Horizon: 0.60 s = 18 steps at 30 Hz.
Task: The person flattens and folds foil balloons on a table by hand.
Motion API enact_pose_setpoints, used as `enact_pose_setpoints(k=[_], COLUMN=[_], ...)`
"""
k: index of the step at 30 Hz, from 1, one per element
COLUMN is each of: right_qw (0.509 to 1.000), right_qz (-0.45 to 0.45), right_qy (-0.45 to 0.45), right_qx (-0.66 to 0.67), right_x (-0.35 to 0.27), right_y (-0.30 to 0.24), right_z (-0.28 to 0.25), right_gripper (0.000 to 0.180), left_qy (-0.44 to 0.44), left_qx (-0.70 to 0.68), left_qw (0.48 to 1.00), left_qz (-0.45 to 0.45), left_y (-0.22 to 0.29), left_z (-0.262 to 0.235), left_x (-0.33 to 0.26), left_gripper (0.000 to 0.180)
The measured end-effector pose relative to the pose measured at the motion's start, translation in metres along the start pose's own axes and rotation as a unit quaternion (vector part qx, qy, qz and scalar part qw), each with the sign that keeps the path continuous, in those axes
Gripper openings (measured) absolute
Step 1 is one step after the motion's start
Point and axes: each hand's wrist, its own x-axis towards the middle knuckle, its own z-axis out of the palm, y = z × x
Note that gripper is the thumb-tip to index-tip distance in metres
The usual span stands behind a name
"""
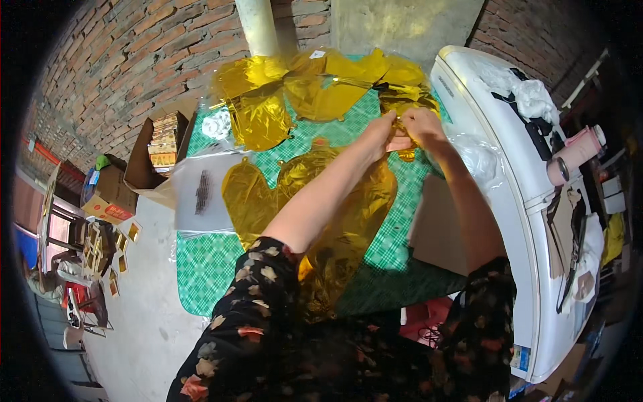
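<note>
Both my hands meet at the far right of a green checked tablecloth (207, 261). My left hand (380, 130) and my right hand (420, 126) pinch the same crumpled piece of gold foil (406, 153), a flat uninflated balloon. More flat gold foil balloons (258, 107) lie spread across the far end of the cloth. Another large gold foil balloon (251, 197) lies under my left forearm, reaching down toward my lap.
A clear plastic sleeve with a dark print (201, 194) lies at the cloth's left edge. An open cardboard box (157, 151) stands to the left. A white chest appliance (522, 194) runs along the right, with clutter on top. A brick wall (134, 60) and a white pipe (258, 27) stand behind.
</note>
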Motion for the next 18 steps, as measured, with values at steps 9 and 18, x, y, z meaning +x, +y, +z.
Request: enact_pose_setpoints(k=[9, 18], right_qw=[0.999, 0.972], right_qz=[-0.038, -0.134], right_qy=[0.024, 0.139], right_qx=[0.026, -0.134], right_x=[-0.028, -0.038], right_y=[-0.017, -0.020], right_z=[-0.010, 0.001], right_gripper=[0.029, 0.012], left_qy=[0.147, 0.144], left_qx=[0.051, 0.082], left_qw=[0.986, 0.984], left_qz=[0.064, 0.059], left_y=[-0.003, 0.016], left_z=[-0.009, -0.013], left_x=[0.047, 0.045], left_gripper=[0.017, 0.011])
